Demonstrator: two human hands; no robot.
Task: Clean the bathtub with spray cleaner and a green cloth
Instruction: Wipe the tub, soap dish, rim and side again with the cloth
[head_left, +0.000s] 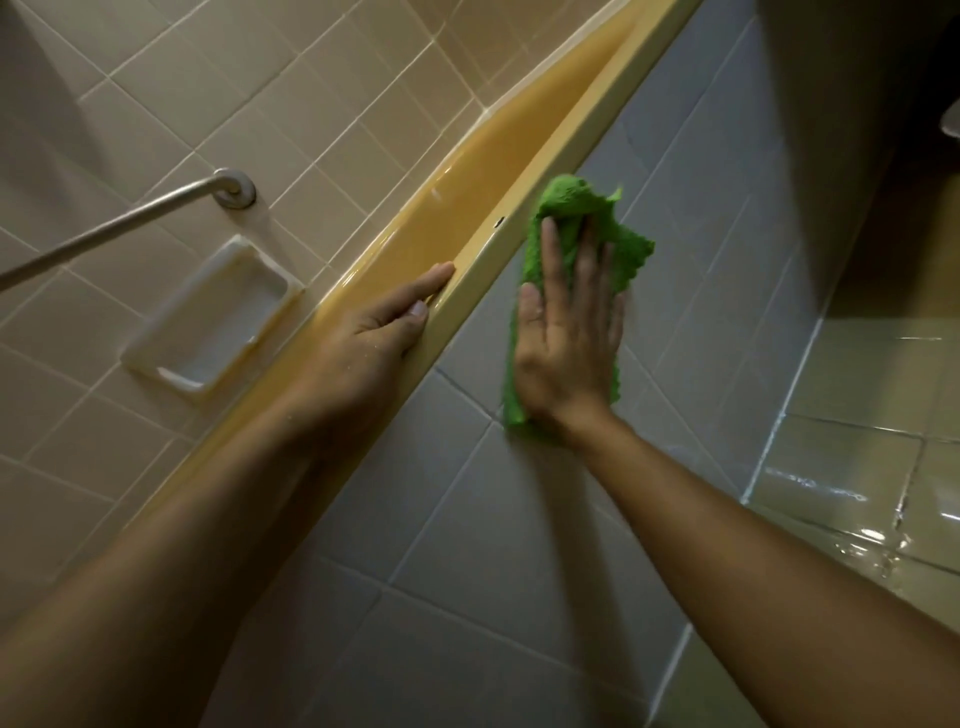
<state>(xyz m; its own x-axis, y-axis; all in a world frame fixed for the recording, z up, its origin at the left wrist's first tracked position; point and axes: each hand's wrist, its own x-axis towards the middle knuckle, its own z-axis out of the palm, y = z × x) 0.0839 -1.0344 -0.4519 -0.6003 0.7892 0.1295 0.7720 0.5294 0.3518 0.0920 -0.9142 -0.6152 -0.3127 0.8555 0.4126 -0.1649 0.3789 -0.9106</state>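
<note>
The yellow bathtub (524, 161) runs diagonally through the head view, its rim narrow and glossy. Below the rim lies the tub's grey tiled outer side (467, 519). A green cloth (576, 218) is spread flat against those tiles just under the rim. My right hand (569, 343) presses on the cloth with straight, spread fingers. My left hand (374, 332) rests on the tub rim, fingers reaching over the edge into the tub, thumb along the rim. No spray cleaner is in view.
A white soap dish (208, 317) and a metal grab bar (130, 218) are set in the beige tiled wall (156, 62) behind the tub. A wet, glossy tiled floor (857, 467) lies at the right, dark shadow above it.
</note>
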